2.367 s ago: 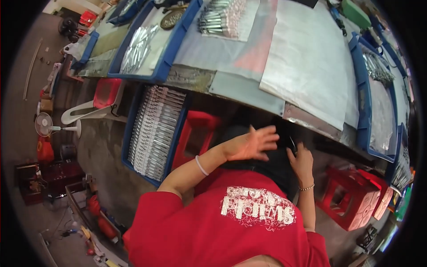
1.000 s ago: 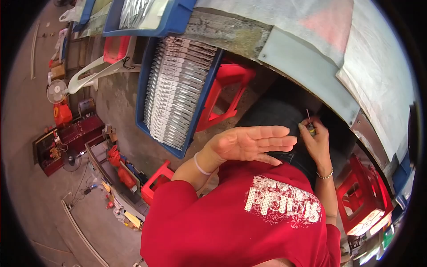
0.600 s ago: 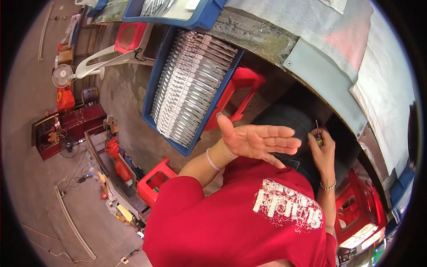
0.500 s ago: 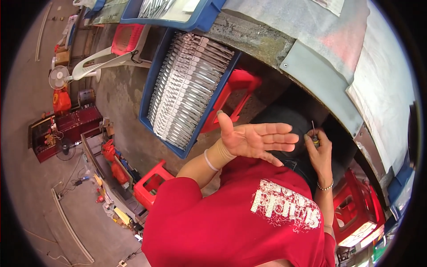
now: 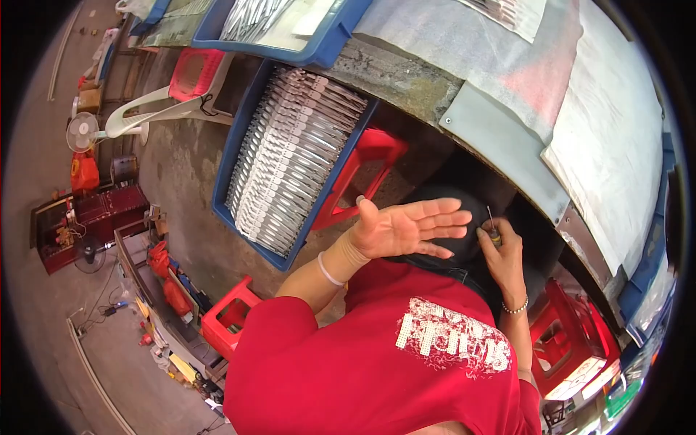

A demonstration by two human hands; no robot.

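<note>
My left hand (image 5: 406, 228) is held up open over my lap, palm showing and fingers stretched, with nothing in it. A light band circles that wrist. To its right, my right hand (image 5: 502, 250) is closed round a small screwdriver-like tool (image 5: 495, 235) with a yellowish handle; its thin metal shaft sticks up past the fingers. A beaded bracelet is on this wrist. Beyond my left hand, a blue tray (image 5: 312, 206) holds tight rows of slim silver metal pieces (image 5: 286, 156); their exact kind is unclear.
The tray rests by a red stool (image 5: 362, 170). Ahead curves a worktable edge (image 5: 399, 72) with a grey metal plate (image 5: 500, 145) and sheets on top. Another blue tray (image 5: 326, 47) sits there. More red stools (image 5: 228, 315) stand left and right (image 5: 562, 348). A fan (image 5: 82, 132) is far left.
The whole view has shifted, so the table, trays and both hands appear a little further left. The left hand stays open and the right hand still grips the tool.
</note>
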